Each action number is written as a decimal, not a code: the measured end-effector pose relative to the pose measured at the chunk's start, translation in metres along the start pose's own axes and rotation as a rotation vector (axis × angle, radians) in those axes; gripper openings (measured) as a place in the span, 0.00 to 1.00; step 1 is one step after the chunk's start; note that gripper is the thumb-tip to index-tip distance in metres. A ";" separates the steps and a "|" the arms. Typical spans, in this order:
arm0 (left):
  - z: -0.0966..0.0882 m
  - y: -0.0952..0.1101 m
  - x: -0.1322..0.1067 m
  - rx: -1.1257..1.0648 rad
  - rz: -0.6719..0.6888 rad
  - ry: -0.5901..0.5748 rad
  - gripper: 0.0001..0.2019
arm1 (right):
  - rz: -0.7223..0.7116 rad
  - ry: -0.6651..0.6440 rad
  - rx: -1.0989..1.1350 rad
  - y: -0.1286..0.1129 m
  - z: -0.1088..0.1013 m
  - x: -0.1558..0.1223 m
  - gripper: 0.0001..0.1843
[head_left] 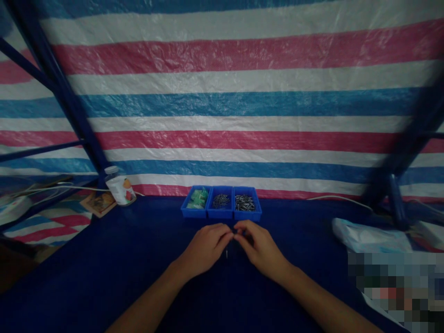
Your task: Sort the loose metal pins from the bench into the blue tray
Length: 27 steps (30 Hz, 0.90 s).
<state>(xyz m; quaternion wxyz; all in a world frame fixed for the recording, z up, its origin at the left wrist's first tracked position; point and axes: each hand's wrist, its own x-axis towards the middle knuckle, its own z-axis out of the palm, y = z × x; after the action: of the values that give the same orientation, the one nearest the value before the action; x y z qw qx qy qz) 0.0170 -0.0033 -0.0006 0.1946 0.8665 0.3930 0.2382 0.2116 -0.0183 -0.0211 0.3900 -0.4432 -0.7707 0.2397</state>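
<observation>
My left hand [204,247] and my right hand [260,247] hover over the dark blue table surface [104,263], their fingertips meeting at the centre. Whatever lies between the fingertips is too small and dark to make out. Just below them, a tiny metal pin [226,254] lies on the table. Ahead of my hands stands a blue three-compartment tray [221,215]. Green packets [199,199] fill its left compartment, small dark metal parts [221,201] lie in the middle one, and a pile of metal pins [244,202] lies in the right one.
A plastic bottle with a fruit label [120,188] and a small card [99,204] sit at the back left, near a white power strip [14,209] and cables. A white plastic bag [367,237] lies at the right. A striped tarp and blue metal frame bars stand behind.
</observation>
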 end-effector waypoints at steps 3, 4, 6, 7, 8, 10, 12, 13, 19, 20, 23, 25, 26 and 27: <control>-0.002 0.002 0.000 -0.064 -0.001 0.078 0.13 | 0.138 0.046 0.084 -0.004 -0.001 0.002 0.14; -0.003 0.002 0.000 -0.079 0.005 0.097 0.12 | 0.155 0.027 0.126 -0.005 -0.001 0.002 0.17; -0.003 0.003 0.000 -0.093 0.023 0.126 0.10 | 0.156 -0.011 0.196 -0.008 -0.001 0.002 0.20; -0.003 0.002 -0.001 -0.091 0.034 0.136 0.10 | 0.147 -0.021 0.218 -0.009 -0.001 0.001 0.19; -0.002 0.002 -0.001 -0.088 0.046 0.142 0.10 | 0.136 -0.021 0.231 -0.010 -0.001 0.001 0.19; -0.001 0.001 -0.002 -0.082 0.065 0.151 0.10 | 0.119 -0.001 0.252 -0.010 0.000 0.001 0.19; 0.000 0.000 -0.003 -0.088 0.066 0.175 0.10 | 0.124 0.005 0.297 -0.009 0.001 0.002 0.18; -0.001 0.000 -0.004 -0.094 0.058 0.197 0.10 | 0.134 0.002 0.334 -0.008 0.001 0.003 0.17; -0.005 0.002 -0.003 -0.080 0.015 0.338 0.13 | 0.216 0.024 0.597 -0.001 0.003 0.011 0.19; -0.006 0.002 -0.003 -0.072 0.011 0.357 0.13 | 0.248 0.029 0.624 0.000 0.003 0.012 0.19; -0.006 0.001 -0.002 -0.033 0.004 0.396 0.14 | 0.341 0.013 0.651 0.003 0.004 0.013 0.22; -0.006 0.001 -0.002 -0.011 0.003 0.404 0.14 | 0.379 -0.013 0.652 0.005 0.006 0.013 0.23; -0.006 0.001 -0.002 -0.006 0.001 0.404 0.14 | 0.392 -0.022 0.652 0.005 0.007 0.014 0.23; -0.006 0.001 -0.002 -0.002 -0.002 0.404 0.14 | 0.405 -0.025 0.653 0.006 0.008 0.016 0.23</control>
<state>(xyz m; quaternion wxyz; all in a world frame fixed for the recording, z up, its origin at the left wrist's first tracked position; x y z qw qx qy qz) 0.0133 -0.0042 0.0045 0.1129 0.8005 0.4246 0.4076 0.2034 -0.0018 -0.0239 0.4459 -0.4360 -0.5552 0.5503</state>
